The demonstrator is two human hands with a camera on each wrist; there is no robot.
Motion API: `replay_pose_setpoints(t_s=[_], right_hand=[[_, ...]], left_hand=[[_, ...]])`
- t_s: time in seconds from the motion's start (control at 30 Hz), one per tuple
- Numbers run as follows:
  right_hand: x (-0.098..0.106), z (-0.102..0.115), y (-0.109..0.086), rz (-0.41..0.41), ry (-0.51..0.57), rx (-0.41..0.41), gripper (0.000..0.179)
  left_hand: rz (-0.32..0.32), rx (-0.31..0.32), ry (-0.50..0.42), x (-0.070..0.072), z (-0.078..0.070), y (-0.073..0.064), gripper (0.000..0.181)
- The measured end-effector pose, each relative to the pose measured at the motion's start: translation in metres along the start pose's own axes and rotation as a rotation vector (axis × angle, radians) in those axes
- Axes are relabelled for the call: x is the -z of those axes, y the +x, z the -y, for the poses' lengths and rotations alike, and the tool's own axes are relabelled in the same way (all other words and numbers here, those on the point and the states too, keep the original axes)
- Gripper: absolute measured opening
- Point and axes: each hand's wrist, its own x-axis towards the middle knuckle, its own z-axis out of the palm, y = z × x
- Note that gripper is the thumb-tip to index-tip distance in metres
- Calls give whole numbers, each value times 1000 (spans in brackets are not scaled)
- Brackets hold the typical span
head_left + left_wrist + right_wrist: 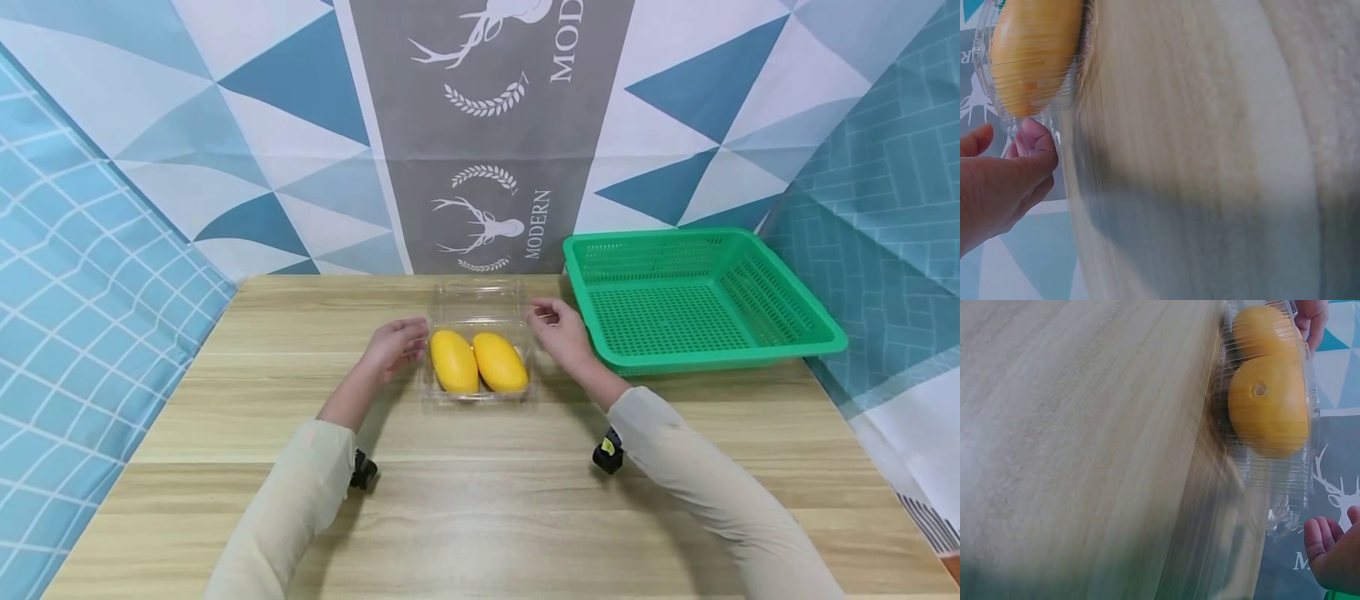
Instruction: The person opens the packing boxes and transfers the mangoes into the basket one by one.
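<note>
Two yellow mangoes (454, 362) lie side by side in a clear plastic clamshell box (480, 397), whose lid (482, 302) stands raised at the back. My left hand (396, 346) is at the box's left side, its loosely bent fingertips right by the rim. In the left wrist view, the thumb of that left hand (1004, 181) is apart from its fingers, just below a mango (1035, 56). On the other side, my right hand (561, 332) is near the back right corner by the lid. The right wrist view shows this right hand (1338, 553) with bent fingers and nothing in them.
A green plastic basket (705, 360) with slotted walls stands at the back right, close to my right forearm. The wooden table (480, 517) meets a patterned cloth backdrop (487, 150) at its rear edge. A black wrist camera (608, 454) sits under the right sleeve.
</note>
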Motion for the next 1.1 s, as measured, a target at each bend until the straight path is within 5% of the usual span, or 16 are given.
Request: replay_pose_setpoints(t_s=[0.53, 1.1], right_hand=[[5, 8, -13, 58, -8, 6, 39], [4, 12, -19, 98, 12, 61, 36]], left_hand=[[8, 30, 8, -3, 0, -6, 48], [21, -8, 30, -2, 3, -10, 47]])
